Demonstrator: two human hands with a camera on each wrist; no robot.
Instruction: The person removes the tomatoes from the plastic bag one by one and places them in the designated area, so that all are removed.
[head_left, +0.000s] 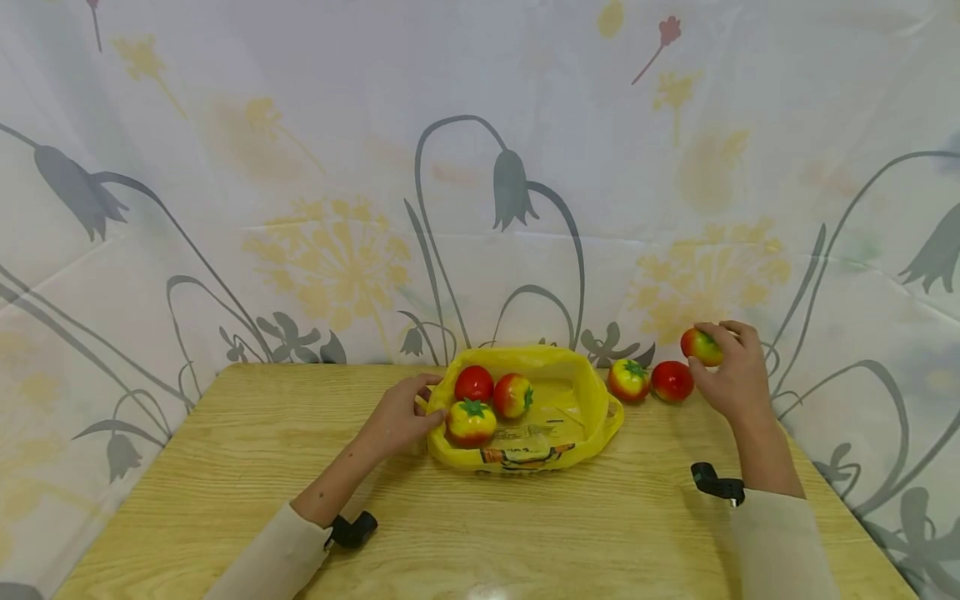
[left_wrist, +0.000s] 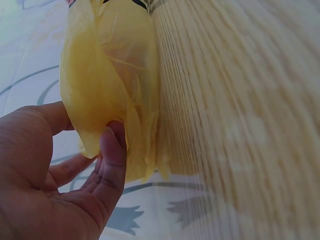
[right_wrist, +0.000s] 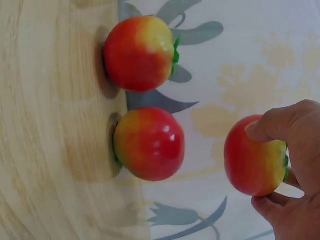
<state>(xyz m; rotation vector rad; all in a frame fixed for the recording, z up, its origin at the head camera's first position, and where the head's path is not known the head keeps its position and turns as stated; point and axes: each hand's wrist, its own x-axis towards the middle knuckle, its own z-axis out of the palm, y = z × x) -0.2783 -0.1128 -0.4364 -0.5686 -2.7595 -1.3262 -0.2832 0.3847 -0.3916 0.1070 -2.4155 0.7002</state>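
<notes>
A yellow plastic bag (head_left: 562, 400) lies spread open on the table, with three red-and-yellow toy tomatoes in its left half, one of them a tomato (head_left: 471, 423) with a green top facing up. My left hand (head_left: 401, 417) pinches the bag's left edge between thumb and fingers; the left wrist view shows the thin plastic (left_wrist: 107, 75) in that grip. Raised over the table's back right, my right hand (head_left: 735, 375) holds another tomato (right_wrist: 255, 157) by its sides. Just left of it, two more tomatoes sit side by side, a yellow-topped tomato (head_left: 628, 381) and a redder tomato (head_left: 672, 382).
The wooden table (head_left: 480, 533) ends at the back against a hanging cloth (head_left: 337, 167) printed with grey and yellow flowers. A bag handle loop (head_left: 617, 417) sticks out on the bag's right side. Black wrist mounts (head_left: 352, 529) sit at both sleeves.
</notes>
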